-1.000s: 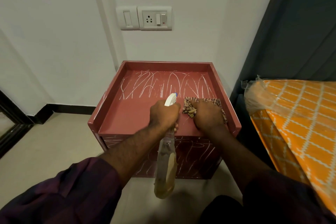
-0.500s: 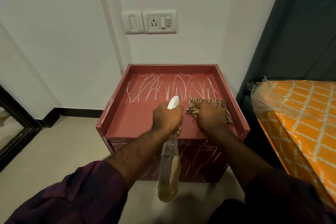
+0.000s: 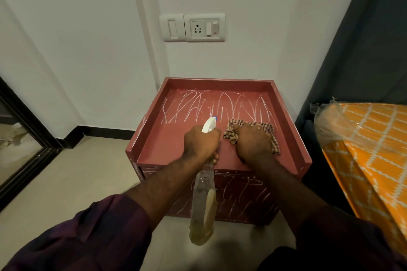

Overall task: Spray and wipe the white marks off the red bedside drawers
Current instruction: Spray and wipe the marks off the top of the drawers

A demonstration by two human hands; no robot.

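The red bedside drawers [image 3: 154,145] stand against the white wall, with a raised rim on the back and sides. White marks [image 3: 211,105] cover the back half of the top and the drawer front [image 3: 248,196]. My left hand [image 3: 201,142] grips a clear spray bottle [image 3: 203,204] by its neck; its white nozzle points at the marks and its body hangs down before the drawer front. My right hand [image 3: 253,143] presses a checked brown cloth [image 3: 267,130] flat on the top's near right part.
A bed with an orange patterned mattress [image 3: 374,149] in clear plastic stands close on the right, below a dark headboard [image 3: 363,50]. A switch and socket plate [image 3: 193,27] is on the wall above. Beige tiled floor [image 3: 77,182] lies to the left, beside a dark-framed mirror [image 3: 19,138].
My view has tilted so the drawers sit lower and further right in the frame. Both hands keep their hold and stay at almost the same places on the drawers' top.
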